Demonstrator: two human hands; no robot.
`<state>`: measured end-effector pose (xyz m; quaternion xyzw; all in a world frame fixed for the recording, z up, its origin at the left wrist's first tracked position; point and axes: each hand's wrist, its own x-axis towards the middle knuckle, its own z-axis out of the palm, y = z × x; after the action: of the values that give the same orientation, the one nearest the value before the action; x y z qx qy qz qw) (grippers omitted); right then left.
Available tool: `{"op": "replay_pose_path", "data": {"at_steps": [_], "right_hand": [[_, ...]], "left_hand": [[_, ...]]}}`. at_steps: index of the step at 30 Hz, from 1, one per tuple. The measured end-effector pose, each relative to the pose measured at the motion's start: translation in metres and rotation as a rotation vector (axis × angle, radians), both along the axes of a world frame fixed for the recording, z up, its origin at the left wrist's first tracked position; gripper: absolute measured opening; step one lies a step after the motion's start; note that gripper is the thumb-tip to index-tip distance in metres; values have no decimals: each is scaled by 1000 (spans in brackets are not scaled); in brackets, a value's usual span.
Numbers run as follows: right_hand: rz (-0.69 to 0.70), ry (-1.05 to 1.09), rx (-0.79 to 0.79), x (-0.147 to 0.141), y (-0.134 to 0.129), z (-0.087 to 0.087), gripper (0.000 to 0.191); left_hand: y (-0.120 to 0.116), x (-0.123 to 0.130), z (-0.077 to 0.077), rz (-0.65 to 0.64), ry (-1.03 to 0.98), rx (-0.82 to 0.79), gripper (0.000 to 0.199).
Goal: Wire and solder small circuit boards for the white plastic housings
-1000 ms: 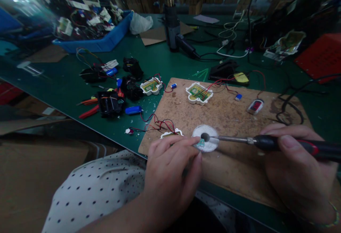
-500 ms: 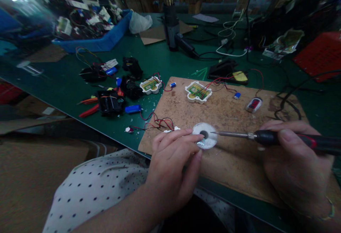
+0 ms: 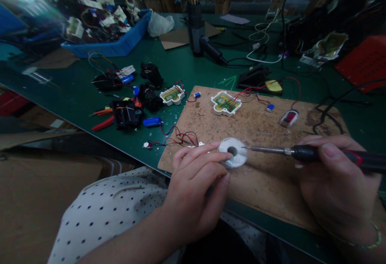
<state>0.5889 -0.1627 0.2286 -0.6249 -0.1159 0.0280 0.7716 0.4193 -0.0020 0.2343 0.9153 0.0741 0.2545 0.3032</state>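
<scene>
My left hand [image 3: 197, 185] grips a white solder spool [image 3: 240, 156] from its left side, fingertips over the rim near the dark centre hole. In my right hand [image 3: 340, 183] is a soldering iron [image 3: 306, 153], held by its black handle. Its thin metal tip points left and meets, or nearly meets, the spool's right edge; contact cannot be made out. Just behind the left fingers, a white part with red and black wires [image 3: 188, 138] is mostly covered. Farther back on the brown board [image 3: 256, 129] lies a white housing with a green circuit board [image 3: 226, 103].
A blue battery [image 3: 152, 122], black housings [image 3: 126, 113] and red-handled pliers [image 3: 103, 124] lie left. A small red-and-white display module [image 3: 289, 118] is at the board's right. Behind stand a heat gun [image 3: 197, 34], a blue bin [image 3: 105, 48] of parts and a red box [image 3: 363, 64].
The iron's tip has shifted slightly up and right, toward the spool's edge. The whole view has moved a little. Both hands keep their holds.
</scene>
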Motion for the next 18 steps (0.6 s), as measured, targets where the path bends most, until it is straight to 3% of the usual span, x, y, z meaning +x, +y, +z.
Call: {"op": "replay_pose_path", "data": {"at_steps": [11,18], "right_hand": [[81,-97,-20,-2,-6,-3,4],[180,-174,-123,-3,-14,-10,8]], "left_hand": [[-10,6,-5,94,-21,-30,11],[-12,9,-5,135,-17,-46,11]]}}
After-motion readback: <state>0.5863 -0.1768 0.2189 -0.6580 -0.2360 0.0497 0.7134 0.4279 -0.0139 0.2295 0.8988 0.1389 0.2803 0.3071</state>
